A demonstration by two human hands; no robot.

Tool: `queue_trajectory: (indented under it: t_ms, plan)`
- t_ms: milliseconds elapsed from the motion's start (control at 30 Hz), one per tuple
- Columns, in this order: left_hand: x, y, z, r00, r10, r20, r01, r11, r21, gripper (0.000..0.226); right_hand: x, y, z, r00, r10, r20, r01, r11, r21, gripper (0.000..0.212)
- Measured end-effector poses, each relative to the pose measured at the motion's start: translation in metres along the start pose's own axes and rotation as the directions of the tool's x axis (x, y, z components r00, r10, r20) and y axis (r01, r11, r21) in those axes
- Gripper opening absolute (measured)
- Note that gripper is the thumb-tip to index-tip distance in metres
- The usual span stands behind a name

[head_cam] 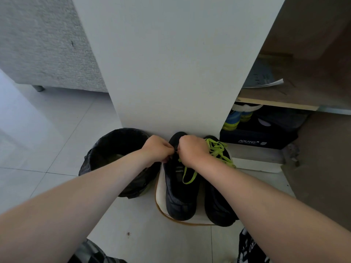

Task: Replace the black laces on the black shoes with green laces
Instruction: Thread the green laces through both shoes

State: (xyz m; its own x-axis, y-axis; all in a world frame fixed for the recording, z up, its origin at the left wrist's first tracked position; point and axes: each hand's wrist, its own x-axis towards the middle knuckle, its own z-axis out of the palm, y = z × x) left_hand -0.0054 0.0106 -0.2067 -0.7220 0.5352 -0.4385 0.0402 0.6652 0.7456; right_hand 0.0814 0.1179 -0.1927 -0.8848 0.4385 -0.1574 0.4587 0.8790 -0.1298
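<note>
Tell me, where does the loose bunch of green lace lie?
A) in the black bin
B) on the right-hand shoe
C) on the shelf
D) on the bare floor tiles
B: the green lace is piled on top of the right-hand shoe, at its end nearest the wall.

Head view, looking steeply down, close.

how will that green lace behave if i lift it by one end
Probably floppy: the green lace droops in a loose loop over the black shoe. Likely very light, being a thin flat strip. It may tangle like the bunched lace on the other shoe.
</note>
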Motion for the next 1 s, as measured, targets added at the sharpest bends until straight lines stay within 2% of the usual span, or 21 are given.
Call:
queue_trajectory:
  t_ms: [167,200,267,400,533,633,733,800,900,1000]
  plan:
    - [0.001,-0.005,-0.004,0.999,-0.041,0.019,0.042,0.997,-0.063,0.009,-0.002,-0.003,0.005,0.999,0.017,-0.033,-0.016,0.999,0.041,0.012]
    - [0.001,-0.003,-0.004,0.999,-0.027,0.023,0.028,1.000,-0.005,0.010,-0.002,-0.003,0.004,1.000,0.017,-0.005,-0.017,0.999,0.044,0.013]
    - [0.000,0.004,0.000,0.999,0.037,0.015,-0.039,0.974,0.225,0.013,0.001,0.000,-0.004,0.997,0.036,0.063,-0.039,0.998,0.057,0.014]
    - [0.001,0.017,0.017,0.973,0.211,-0.092,-0.110,0.778,0.619,0.013,0.008,0.012,-0.021,0.985,0.136,0.109,-0.146,0.985,0.090,0.014]
    - [0.004,0.024,0.026,0.949,0.302,-0.090,-0.132,0.641,0.757,0.017,0.007,0.015,-0.017,0.985,0.138,0.100,-0.149,0.982,0.113,0.021]
    - [0.004,0.025,0.025,0.949,0.303,-0.081,-0.158,0.685,0.711,0.014,0.005,0.016,-0.011,0.991,0.097,0.094,-0.109,0.985,0.132,0.021]
    - [0.006,0.019,0.015,0.963,0.242,-0.119,-0.125,0.792,0.597,0.038,0.006,0.014,-0.008,0.995,0.070,0.075,-0.078,0.990,0.118,0.020]
    - [0.006,0.016,0.010,0.971,0.206,-0.118,-0.111,0.833,0.543,0.042,0.008,0.012,-0.009,0.996,0.054,0.076,-0.063,0.990,0.123,0.020]
    - [0.009,0.008,0.004,0.987,0.131,-0.095,-0.083,0.915,0.394,0.033,0.009,0.011,-0.012,0.996,0.036,0.081,-0.046,0.990,0.134,0.020]
    - [0.009,0.002,-0.001,1.000,0.025,-0.013,-0.024,0.994,0.105,0.014,0.009,0.010,-0.013,0.998,0.004,0.068,-0.012,0.994,0.112,0.015]
